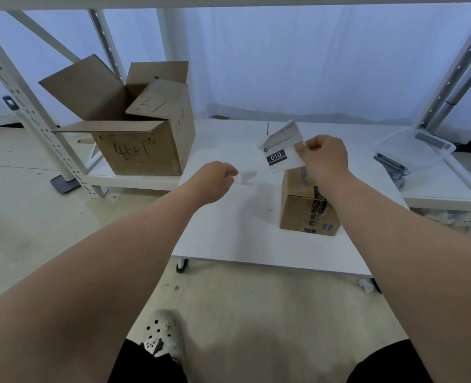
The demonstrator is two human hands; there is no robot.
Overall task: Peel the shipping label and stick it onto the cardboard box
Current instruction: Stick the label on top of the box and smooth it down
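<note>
My right hand (pixel 324 156) pinches the right edge of a white shipping label (pixel 282 150) printed with "010", holding it up above the small table. My left hand (pixel 217 181) is curled and pinches a pale translucent sheet (pixel 246 176), blurred, that looks like the backing. Below my right forearm stands a small taped cardboard box (pixel 303 208) on the white table (pixel 229 239); the arm hides part of its top. The label hangs just above and behind the box, not touching it.
A large open cardboard box (pixel 140 139) marked with handwriting sits on a low white shelf to the left. A clear plastic bin (pixel 416 147) lies on the shelf at right. White rack posts (pixel 21 106) stand on both sides. My shoe (pixel 161 333) is on the floor below.
</note>
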